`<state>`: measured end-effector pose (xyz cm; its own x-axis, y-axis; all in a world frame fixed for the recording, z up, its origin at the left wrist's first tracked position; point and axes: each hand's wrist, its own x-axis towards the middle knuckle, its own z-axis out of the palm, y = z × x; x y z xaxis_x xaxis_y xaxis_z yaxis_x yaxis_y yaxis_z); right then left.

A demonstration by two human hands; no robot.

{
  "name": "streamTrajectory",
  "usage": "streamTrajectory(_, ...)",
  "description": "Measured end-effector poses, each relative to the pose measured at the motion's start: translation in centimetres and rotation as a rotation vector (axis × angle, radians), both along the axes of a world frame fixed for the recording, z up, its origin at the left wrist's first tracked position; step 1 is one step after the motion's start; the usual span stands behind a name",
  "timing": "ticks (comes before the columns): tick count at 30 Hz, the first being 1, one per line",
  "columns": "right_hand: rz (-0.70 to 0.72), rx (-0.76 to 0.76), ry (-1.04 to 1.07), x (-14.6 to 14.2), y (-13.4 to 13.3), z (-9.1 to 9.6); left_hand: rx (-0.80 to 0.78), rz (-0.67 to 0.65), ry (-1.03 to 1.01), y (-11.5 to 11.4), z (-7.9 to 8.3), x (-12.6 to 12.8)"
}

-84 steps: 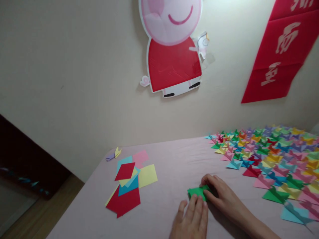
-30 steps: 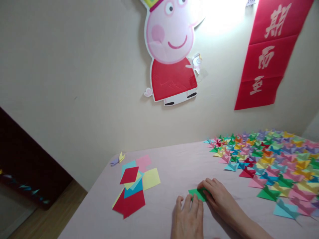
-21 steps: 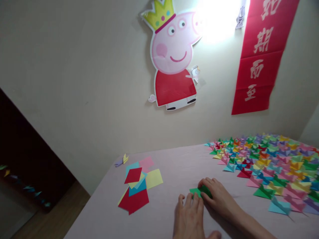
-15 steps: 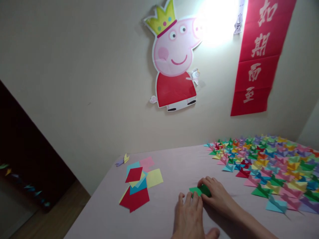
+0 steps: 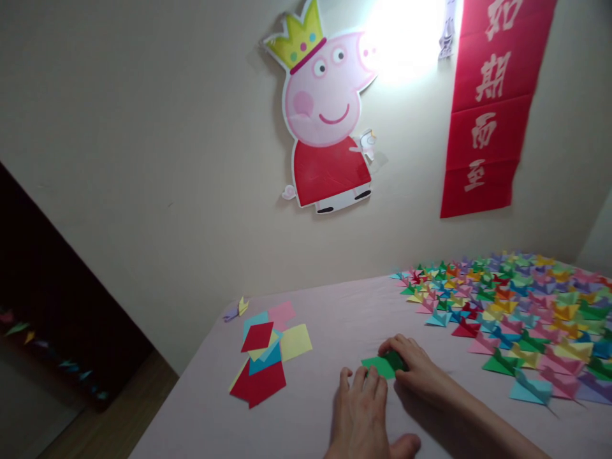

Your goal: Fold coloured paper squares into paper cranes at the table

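Observation:
A piece of green origami paper (image 5: 380,366) lies on the table, its right part lifted and folded over into a darker, shaded flap. My right hand (image 5: 417,364) pinches that flap, with its fingers over the far side and its thumb at the near side. My left hand (image 5: 362,405) rests palm down at the paper's near edge. Its fingers are spread, with the fingertips at or just short of the green sheet, and the thumb points out to the right.
Loose square papers in red (image 5: 261,382), yellow (image 5: 296,342), blue and pink lie to the left. Two small folded pieces (image 5: 236,310) sit at the table's far left corner. Many colourful paper cranes (image 5: 521,319) stand in rows on the right. A wall (image 5: 191,255) rises behind the table.
My left fingers have drawn back slightly toward me, so more of the green paper shows. My right hand stays at the flap. The view has shifted slightly.

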<state>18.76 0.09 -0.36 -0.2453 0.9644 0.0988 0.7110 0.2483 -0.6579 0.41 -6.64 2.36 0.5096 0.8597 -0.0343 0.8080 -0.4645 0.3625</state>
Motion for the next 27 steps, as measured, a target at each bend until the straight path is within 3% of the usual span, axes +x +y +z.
streamTrajectory(4,0.006,-0.024,0.263,1.1,0.2,-0.6,0.133,0.053,-0.052,0.5,0.1,0.3)
streamTrajectory(8,0.007,-0.052,0.419,1.6,0.0,-0.9,0.196,0.187,-0.113,2.3,0.2,1.5)
streamTrajectory(12,-0.035,0.002,0.326,1.1,-0.5,-0.7,0.174,0.316,-0.160,4.0,-0.5,2.7)
streamTrajectory(18,-0.045,0.113,0.126,0.2,-1.0,0.0,0.078,0.355,-0.170,4.6,-0.5,2.8)
streamTrajectory(23,-0.032,0.060,0.160,0.5,-0.8,0.1,-0.021,0.322,-0.245,5.3,0.4,1.6)
streamTrajectory(27,-0.018,0.013,0.244,1.0,-0.9,0.1,-0.005,0.287,-0.292,5.4,-0.1,0.2)
